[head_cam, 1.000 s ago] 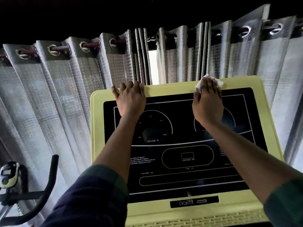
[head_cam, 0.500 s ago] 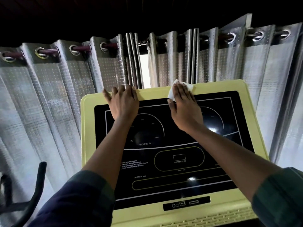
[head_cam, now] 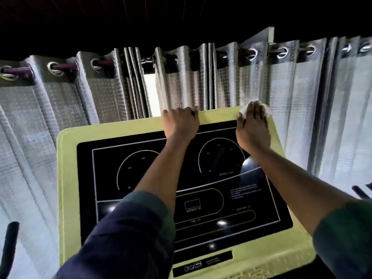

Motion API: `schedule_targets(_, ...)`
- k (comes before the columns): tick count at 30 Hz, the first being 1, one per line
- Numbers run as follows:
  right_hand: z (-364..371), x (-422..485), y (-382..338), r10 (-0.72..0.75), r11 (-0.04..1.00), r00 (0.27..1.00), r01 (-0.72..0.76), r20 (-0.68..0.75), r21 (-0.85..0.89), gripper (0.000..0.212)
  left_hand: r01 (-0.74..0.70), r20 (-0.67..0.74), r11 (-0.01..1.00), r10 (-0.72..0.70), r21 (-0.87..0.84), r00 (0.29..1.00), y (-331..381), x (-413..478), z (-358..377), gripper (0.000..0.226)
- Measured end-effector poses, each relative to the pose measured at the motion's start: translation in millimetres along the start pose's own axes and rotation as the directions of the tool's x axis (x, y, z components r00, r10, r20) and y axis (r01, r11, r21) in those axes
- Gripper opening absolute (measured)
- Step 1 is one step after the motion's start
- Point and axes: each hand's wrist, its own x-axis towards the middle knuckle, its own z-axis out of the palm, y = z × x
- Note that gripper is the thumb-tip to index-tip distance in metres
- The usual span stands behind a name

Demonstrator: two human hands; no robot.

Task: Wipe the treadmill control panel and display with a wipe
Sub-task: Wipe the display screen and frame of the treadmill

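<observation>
We are looking down on a treadmill control panel (head_cam: pixel 66 178) with a pale yellow-green housing, and its glossy black display (head_cam: pixel 261 214) is filling most of the face. The person's left grip (head_cam: pixel 181 121), a bare hand, is hooking its curled fingers over the panel's top edge near the middle, so it is holding the housing itself. The right grip (head_cam: pixel 252 127) is lying flat with its fingers straight, closing round nothing and pressing a white wipe (head_cam: pixel 243 112) onto the yellow rim at the top right corner. The wipe is mostly hiding under those fingers and is peeking out on both sides of them. Under the right-hand dial outline we are reading "SPEED", and beneath a small rectangle in the oval at the centre "DISTANCE KM". The bulleted lines at the right of the display and the other captions are coming out too blurred to read. A narrow black port strip (head_cam: pixel 202 265) is sitting in the housing just below the display. A dark blue sleeve (head_cam: pixel 130 238) is covering the left forearm and a green sleeve (head_cam: pixel 342 238) the right. Behind the panel, grey dotted curtains (head_cam: pixel 60 101) are hanging by metal eyelets from a maroon curtain rod (head_cam: pixel 64 67), with a bright slit of daylight (head_cam: pixel 150 93) showing between them. A black bar (head_cam: pixel 10 238) is curving up at the lower left edge.
</observation>
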Motion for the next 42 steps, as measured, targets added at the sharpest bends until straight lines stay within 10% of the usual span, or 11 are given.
schedule_targets(6, 3, -20, -6, -0.213, 0.977, 0.975, 0.215, 0.068, -0.013, 0.074, 0.023, -0.110, 1.000, -0.024, -0.006, 0.994, 0, -2, 7, 0.059)
schedule_targets(15, -4, -12, 30, -0.042, 0.999, 0.999, 0.041, 0.032, 0.023, 0.073, 0.190, -0.088, 0.978, -0.197, -0.083, 0.976, 17, -3, 7, 0.051)
schedule_targets(21, -8, 12, 40, -0.057, 0.995, 0.995, 0.050, 0.083, 0.085, 0.075, -0.023, 0.078, 0.992, 0.032, -0.121, 0.996, 57, 22, 9, 0.055)
schedule_targets(42, -1, -18, 70, -0.118, 0.993, 0.991, 0.116, 0.068, 0.032, 0.081, -0.002, -0.127, 0.998, -0.006, -0.065, 0.992, 61, 16, 22, 0.053)
